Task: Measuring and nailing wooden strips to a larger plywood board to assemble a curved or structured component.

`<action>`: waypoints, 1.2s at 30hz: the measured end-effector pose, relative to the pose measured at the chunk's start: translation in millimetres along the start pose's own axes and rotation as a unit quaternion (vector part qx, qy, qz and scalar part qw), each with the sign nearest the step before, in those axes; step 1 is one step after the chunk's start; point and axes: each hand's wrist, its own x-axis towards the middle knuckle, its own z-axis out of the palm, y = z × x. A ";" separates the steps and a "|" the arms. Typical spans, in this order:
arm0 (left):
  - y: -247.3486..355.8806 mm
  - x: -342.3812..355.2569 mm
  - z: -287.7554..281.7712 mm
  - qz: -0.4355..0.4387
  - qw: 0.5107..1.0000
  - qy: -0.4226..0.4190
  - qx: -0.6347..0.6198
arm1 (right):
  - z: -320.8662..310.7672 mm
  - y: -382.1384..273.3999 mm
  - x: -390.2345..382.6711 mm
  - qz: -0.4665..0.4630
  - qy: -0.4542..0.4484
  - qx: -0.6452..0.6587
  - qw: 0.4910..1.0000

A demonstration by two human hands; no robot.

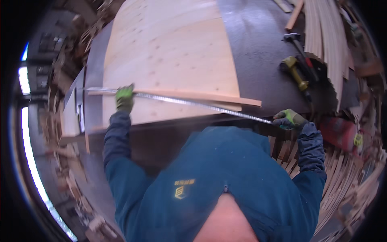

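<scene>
Head view: tape measure (189, 103) stretched aslant over pale board (173, 60), beside wooden strip (242, 101); left hand (125, 99) closed on the tape, whether on the strip too, cannot tell; right hand (288, 119) grips its right end, off the board; measuring, by the look; next move calls for tape taut, aligned along the strip.

Your left hand (125, 99), in a green glove, is on a long silver measuring tape (193, 105). Your right hand (289, 119) holds the tape farther along, near the table's edge. The tape slants over a big pale board (173, 60) and thin wood sticks (201, 97). On the dark table (258, 44), a hammer (303, 52) lies beside a yellow tool (297, 74), near some long wood strips (328, 44).
</scene>
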 end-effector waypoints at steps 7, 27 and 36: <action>-171.8 -41.1 -9.8 -0.057 0.986 -0.025 0.156 | 47.2 22.8 -31.7 0.087 -0.035 0.014 0.995; 340.7 94.0 -79.8 0.514 0.824 -0.041 -0.236 | 339.7 42.1 -55.8 0.020 0.183 0.220 0.958; 397.6 84.9 -93.8 0.372 0.823 -0.038 -0.429 | 242.9 156.3 -86.5 -0.113 0.228 0.652 0.714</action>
